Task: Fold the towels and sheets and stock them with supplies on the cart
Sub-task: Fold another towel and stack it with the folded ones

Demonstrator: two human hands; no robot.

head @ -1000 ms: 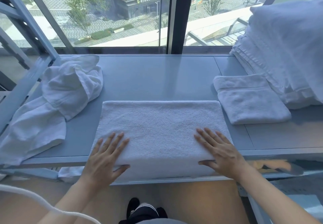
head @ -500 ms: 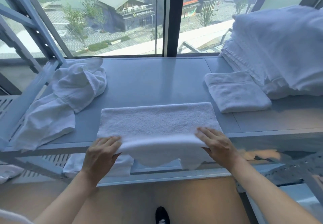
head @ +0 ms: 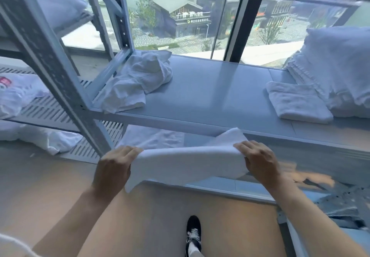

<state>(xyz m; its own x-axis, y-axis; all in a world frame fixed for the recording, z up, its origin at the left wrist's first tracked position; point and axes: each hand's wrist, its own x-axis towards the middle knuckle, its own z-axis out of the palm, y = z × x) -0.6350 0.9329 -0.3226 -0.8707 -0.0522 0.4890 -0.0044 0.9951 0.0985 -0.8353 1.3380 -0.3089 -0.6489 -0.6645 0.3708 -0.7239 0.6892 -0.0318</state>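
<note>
**Currently: folded towel held off the shelf by both hands**

Presently the person is holding a folded white towel in the air, in front of and below the front edge of the grey shelf. The left hand is gripping the towel's left end, with the fingers curled over the top and the cloth hanging down past the palm. The right hand is gripping the right end, with the fingers bent over the upper fold and the thumb hidden beneath it. The towel is sagging slightly between the two hands, and one corner is drooping below the left hand.

On the shelf surface:
- A crumpled white towel is lying at the left end, next to the upright of the metal rack.
- A small folded towel is lying flat at the right, touching a tall stack of folded linen behind it.

More white cloth is lying on the lower level beneath the shelf, partly hidden by the held towel. Left of the rack, loose white fabric is resting on a perforated panel. One dark shoe is standing on the tan floor between the person's forearms. A window behind the shelf is showing buildings and trees.
</note>
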